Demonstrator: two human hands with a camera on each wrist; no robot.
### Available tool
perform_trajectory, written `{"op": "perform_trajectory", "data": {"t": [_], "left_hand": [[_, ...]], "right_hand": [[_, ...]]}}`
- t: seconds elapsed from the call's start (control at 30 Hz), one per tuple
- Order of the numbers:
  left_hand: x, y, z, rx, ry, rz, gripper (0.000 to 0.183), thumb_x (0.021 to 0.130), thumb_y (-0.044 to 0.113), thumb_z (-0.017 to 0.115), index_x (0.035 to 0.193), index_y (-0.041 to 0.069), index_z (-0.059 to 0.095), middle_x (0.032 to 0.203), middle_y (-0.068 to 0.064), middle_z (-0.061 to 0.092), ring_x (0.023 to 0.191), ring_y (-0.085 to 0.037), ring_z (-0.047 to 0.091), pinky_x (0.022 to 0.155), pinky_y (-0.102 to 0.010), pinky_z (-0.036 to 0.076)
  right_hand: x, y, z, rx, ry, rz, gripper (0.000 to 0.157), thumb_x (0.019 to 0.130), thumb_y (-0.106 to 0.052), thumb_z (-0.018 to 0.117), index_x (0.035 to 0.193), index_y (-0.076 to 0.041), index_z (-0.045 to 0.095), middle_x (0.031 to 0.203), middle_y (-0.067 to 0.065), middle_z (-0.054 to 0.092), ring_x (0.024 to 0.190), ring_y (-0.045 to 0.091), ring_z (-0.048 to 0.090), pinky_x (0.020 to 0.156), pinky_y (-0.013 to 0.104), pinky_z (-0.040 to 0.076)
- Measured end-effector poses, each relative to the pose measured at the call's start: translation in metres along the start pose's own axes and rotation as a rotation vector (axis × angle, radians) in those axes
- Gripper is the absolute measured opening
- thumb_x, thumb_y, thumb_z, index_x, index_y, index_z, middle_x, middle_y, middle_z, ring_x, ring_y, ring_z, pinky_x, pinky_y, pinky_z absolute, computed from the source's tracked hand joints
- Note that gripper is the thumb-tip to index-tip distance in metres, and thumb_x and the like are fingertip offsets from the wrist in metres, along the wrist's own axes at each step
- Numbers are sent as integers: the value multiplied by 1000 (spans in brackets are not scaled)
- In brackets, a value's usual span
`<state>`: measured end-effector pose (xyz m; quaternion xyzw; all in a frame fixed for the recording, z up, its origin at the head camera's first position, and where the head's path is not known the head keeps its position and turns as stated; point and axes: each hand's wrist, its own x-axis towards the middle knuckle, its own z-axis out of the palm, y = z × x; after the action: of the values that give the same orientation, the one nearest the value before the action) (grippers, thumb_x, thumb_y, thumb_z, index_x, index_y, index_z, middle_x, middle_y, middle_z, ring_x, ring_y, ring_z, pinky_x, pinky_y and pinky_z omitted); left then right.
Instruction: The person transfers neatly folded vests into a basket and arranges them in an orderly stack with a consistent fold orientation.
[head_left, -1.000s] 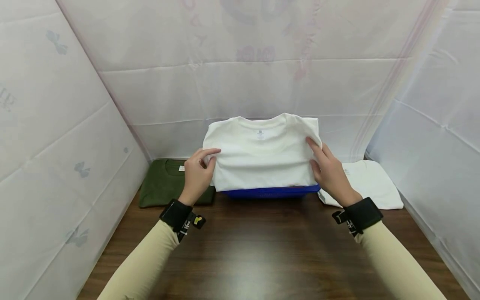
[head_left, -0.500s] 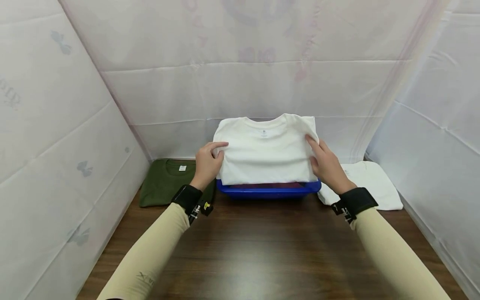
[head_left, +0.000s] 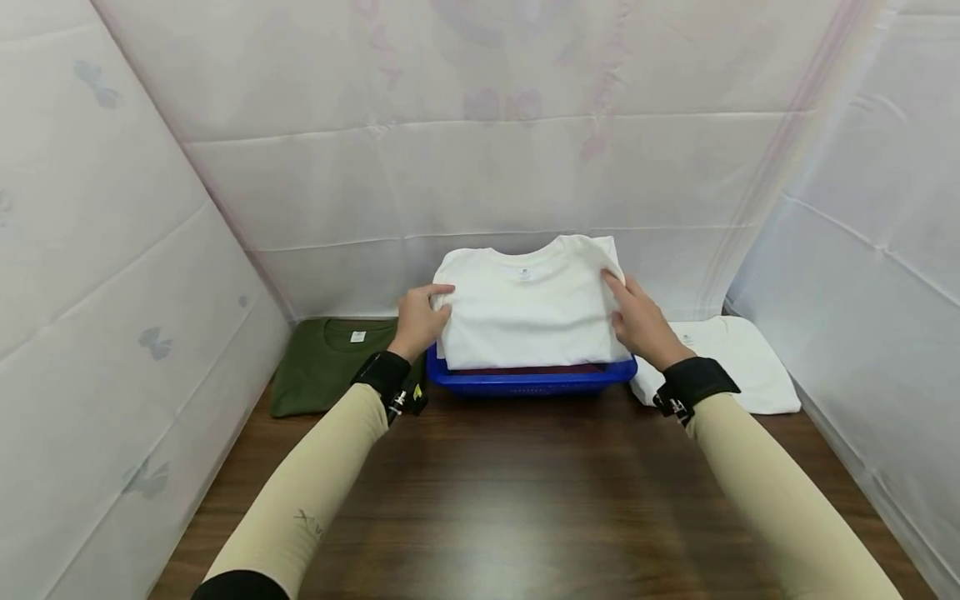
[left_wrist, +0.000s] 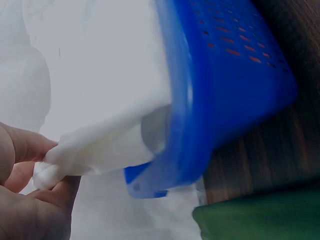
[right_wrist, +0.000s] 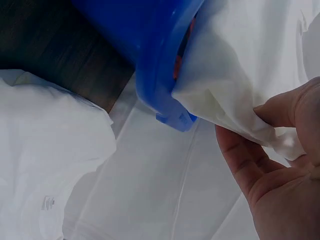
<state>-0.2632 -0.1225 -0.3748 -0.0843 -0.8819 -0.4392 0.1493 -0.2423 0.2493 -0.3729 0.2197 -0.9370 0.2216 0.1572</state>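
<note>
White cloth spans the gap between the 2 hands: a folded shirt (head_left: 528, 312), tilted up, its collar on the edge farther from the hands and a small label (head_left: 524, 273) below it. The left hand (head_left: 420, 321) pinches the shirt's left side, thumb and fingers closed to the thickness of the cloth. The right hand (head_left: 641, 325) pinches the right side the same way. Below and between the hands is a blue basket (head_left: 532, 385) with holes in its wall; the shirt is over it, its lower edge inside the near rim. Something red shows under that edge; what it is, I cannot tell. Left of the left hand, a folded green shirt (head_left: 330, 367) lies on the brown table (head_left: 502, 492), partly hidden by the wrist. Right of the right hand lies another white shirt (head_left: 738, 367), also folded. Beyond both hands hangs a pale sheet (head_left: 480, 183).
</note>
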Motion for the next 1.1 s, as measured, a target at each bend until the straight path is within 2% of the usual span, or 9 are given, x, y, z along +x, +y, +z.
{"op": "perform_trajectory", "data": {"t": [0.13, 0.27, 0.4, 0.53, 0.6, 0.67, 0.77, 0.9, 1.1], "left_hand": [[3, -7, 0, 12, -40, -49, 35, 92, -2, 63, 125, 1, 73, 133, -21, 66, 128, -33, 58, 103, -44, 49], [4, -11, 2, 35, -67, -36, 36, 91, -4, 63, 125, -2, 72, 129, -22, 67, 126, -32, 58, 100, -39, 46], [3, -16, 5, 74, -110, -13, 37, 91, -6, 61, 127, -3, 71, 122, -25, 70, 75, -28, 55, 68, -30, 40], [0, -22, 9, 87, -151, -1, 37, 95, -8, 57, 130, -4, 68, 127, -27, 67, 57, -27, 30, 56, -32, 28], [-1, -23, 10, 100, -162, 5, 38, 96, -8, 57, 132, -4, 67, 132, -26, 65, 68, -31, 50, 66, -33, 39], [-2, -21, 11, 116, -176, 14, 39, 96, -7, 58, 134, -5, 65, 137, -26, 62, 96, -38, 62, 86, -40, 48], [-2, -17, 13, 165, -196, 39, 44, 96, -7, 59, 140, -6, 59, 144, -26, 55, 141, -41, 43, 118, -52, 30], [0, -16, 16, 240, -214, 89, 48, 96, -5, 62, 143, -6, 56, 148, -27, 51, 146, -40, 37, 121, -55, 23], [2, -19, 21, 271, -221, 138, 46, 93, -7, 63, 139, -5, 60, 145, -25, 55, 143, -38, 42, 119, -51, 29]], "right_hand": [[5, -2, 4, 11, -92, 43, 72, 95, 12, 52, 161, -1, 27, 154, 34, 33, 106, 49, 56, 75, 52, 45], [9, -3, 8, 12, -165, 81, 73, 95, 12, 51, 162, 0, 24, 157, 34, 30, 118, 50, 53, 82, 53, 47], [11, -3, 14, 12, -221, 105, 74, 94, 12, 50, 162, 0, 23, 156, 34, 31, 131, 51, 46, 95, 57, 46], [9, -2, 18, 17, -240, 112, 74, 93, 12, 51, 161, 1, 25, 153, 35, 35, 131, 50, 46, 97, 57, 45], [8, -1, 20, 12, -247, 117, 74, 93, 12, 52, 161, 2, 25, 151, 35, 37, 129, 49, 47, 98, 57, 45], [8, 0, 22, 9, -264, 135, 73, 94, 11, 53, 161, 1, 25, 147, 34, 41, 123, 46, 50, 97, 55, 46], [7, 0, 24, -3, -296, 171, 72, 96, 8, 54, 162, 0, 25, 141, 31, 45, 115, 41, 51, 97, 54, 46], [7, -1, 24, -31, -329, 199, 72, 97, 6, 57, 162, 1, 25, 143, 30, 45, 120, 42, 52, 104, 55, 45], [5, 0, 25, -65, -340, 198, 71, 97, 4, 59, 160, 3, 27, 147, 31, 44, 132, 47, 49, 109, 58, 41]]}}
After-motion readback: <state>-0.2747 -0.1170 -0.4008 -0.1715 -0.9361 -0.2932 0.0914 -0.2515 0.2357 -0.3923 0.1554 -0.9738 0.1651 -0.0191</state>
